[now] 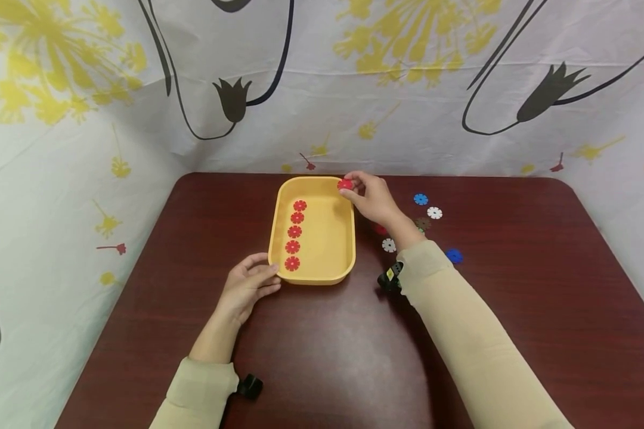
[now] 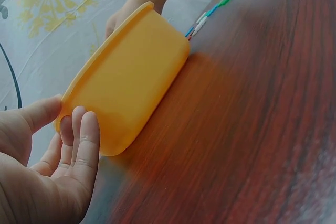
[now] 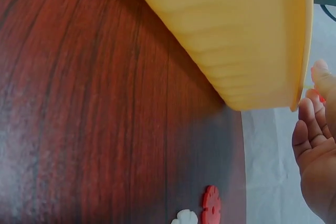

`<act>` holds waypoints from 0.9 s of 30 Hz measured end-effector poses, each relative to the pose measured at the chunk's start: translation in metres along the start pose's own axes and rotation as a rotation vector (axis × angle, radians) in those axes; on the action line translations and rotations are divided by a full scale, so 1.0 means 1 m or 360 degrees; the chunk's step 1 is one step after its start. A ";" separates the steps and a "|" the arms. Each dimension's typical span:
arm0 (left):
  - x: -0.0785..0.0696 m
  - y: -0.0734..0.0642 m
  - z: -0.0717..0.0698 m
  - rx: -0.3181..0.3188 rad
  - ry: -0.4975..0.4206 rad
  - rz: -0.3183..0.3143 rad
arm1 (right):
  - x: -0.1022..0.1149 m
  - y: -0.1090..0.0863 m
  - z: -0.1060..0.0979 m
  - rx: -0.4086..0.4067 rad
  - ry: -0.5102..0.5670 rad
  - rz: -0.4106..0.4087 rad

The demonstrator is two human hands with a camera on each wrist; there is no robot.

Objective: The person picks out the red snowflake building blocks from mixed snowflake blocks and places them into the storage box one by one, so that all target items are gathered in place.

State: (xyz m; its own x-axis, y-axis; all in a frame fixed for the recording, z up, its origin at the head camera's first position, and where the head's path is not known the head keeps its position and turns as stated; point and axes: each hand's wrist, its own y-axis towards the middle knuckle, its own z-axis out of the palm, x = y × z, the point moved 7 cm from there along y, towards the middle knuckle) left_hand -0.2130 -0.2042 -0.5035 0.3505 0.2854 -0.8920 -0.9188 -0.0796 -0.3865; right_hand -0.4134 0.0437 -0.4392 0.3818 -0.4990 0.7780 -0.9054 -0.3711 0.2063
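My right hand (image 1: 372, 196) pinches a red notched plastic disc (image 1: 344, 185) between thumb and fingers, over the far right corner of a yellow tray (image 1: 352, 250). Inside the tray, several red discs (image 1: 294, 232) lie in a column along its left side. At the near left corner, my left hand (image 1: 249, 283) grips the tray's edge, the thumb on the rim and the fingers against the outer wall, as the left wrist view shows. Most of the disc in my right hand is hidden in the right wrist view.
Right of the tray lie loose discs: light blue (image 1: 421, 199), white (image 1: 434, 213), brown (image 1: 423, 223), dark blue (image 1: 454, 256) and red (image 3: 211, 204); my right forearm partly covers others. A patterned cloth (image 1: 322, 89) hangs behind the dark wooden table (image 1: 204, 226).
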 end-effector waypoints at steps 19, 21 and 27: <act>-0.001 -0.002 0.000 -0.0003 0.0013 0.0027 | 0.022 0.010 0.016 0.0041 0.0032 -0.0103; -0.001 -0.002 0.000 -0.0005 0.0020 0.0027 | 0.026 0.011 0.021 0.0059 0.0010 -0.0113; -0.003 -0.002 0.002 -0.0015 0.0034 0.0036 | 0.035 0.012 0.031 0.0099 -0.0001 -0.0120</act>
State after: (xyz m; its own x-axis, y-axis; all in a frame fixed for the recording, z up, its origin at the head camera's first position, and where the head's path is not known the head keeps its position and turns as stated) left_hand -0.2128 -0.2033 -0.4994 0.3336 0.2631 -0.9053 -0.9248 -0.0948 -0.3684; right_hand -0.4054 -0.0026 -0.4274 0.4487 -0.4684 0.7611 -0.8608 -0.4555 0.2271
